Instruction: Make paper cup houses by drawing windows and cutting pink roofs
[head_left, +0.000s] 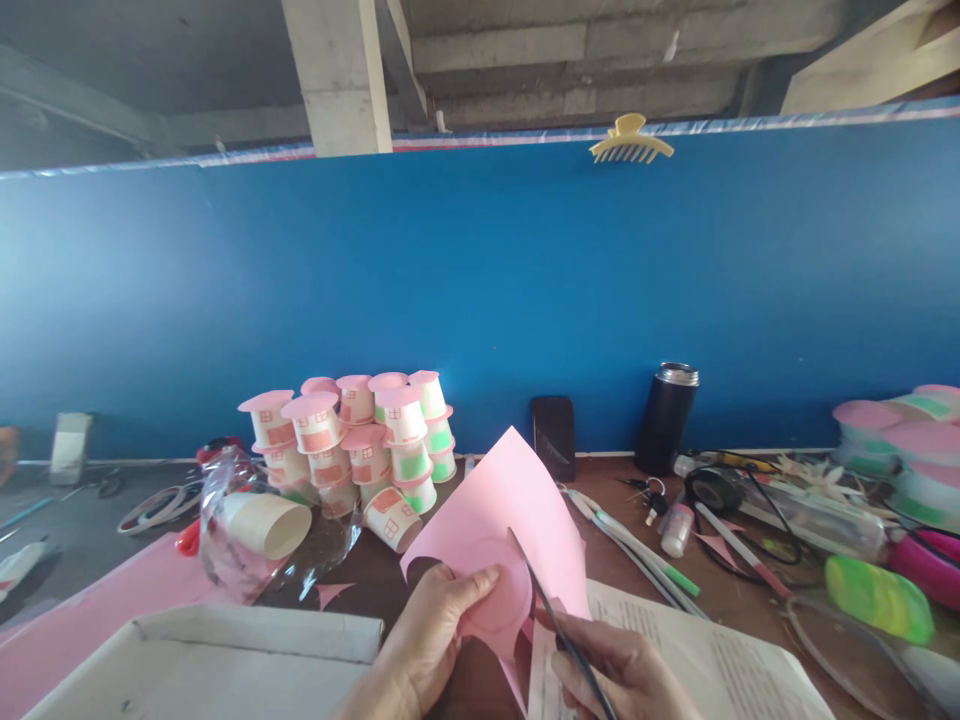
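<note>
My left hand [424, 640] pinches the lower edge of a pink paper sheet [504, 505], thumb on top, holding it tilted above the table. A circle is marked on the sheet near my thumb. My right hand [626, 675] grips scissors [551, 612], whose dark blades point up into the paper at the circle's right edge. A small pink paper scrap lies just left of my left hand on the dark table.
A pile of paper cups with pink lids [360, 440] stands behind. A clear bag with cups [262, 525], a white box [202, 660], printed pages [720, 660], a phone [553, 436], a black flask [667, 415], pens, tape and stacked lids [907, 440] surround them. A blue wall stands at the back.
</note>
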